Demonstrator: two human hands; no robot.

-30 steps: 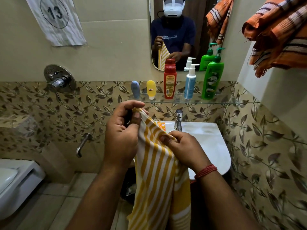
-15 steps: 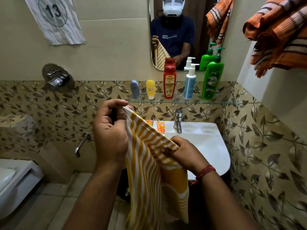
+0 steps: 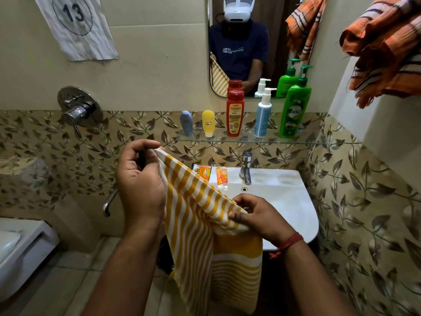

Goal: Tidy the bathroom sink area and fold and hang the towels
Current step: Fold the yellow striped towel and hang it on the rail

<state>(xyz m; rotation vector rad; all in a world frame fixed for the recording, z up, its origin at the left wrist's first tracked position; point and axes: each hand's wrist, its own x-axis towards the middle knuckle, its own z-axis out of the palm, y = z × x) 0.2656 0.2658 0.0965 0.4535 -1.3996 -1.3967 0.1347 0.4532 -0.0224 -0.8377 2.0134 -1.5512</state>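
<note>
A yellow-and-white striped towel (image 3: 200,224) hangs in front of the white sink (image 3: 293,201), its top edge stretched between my hands. My left hand (image 3: 139,181) pinches the upper left corner, raised near the wall tiles. Lower and to the right, my right hand (image 3: 257,215) grips the other end of that edge over the sink's front. The rest of the towel drops toward the floor. An orange striped towel (image 3: 385,49) is bunched on the ledge at top right.
A glass shelf (image 3: 307,140) carries a blue tube (image 3: 186,123), a yellow tube (image 3: 208,123), a red bottle (image 3: 235,112), a white-blue pump bottle (image 3: 263,115) and a green pump bottle (image 3: 295,108). Small orange tubes (image 3: 222,176) and a tap (image 3: 246,167) sit on the sink. A toilet (image 3: 20,247) stands at left.
My hands have drawn apart: the left went left and up with its corner, the right slid down and right along the edge, spreading the towel wider.
</note>
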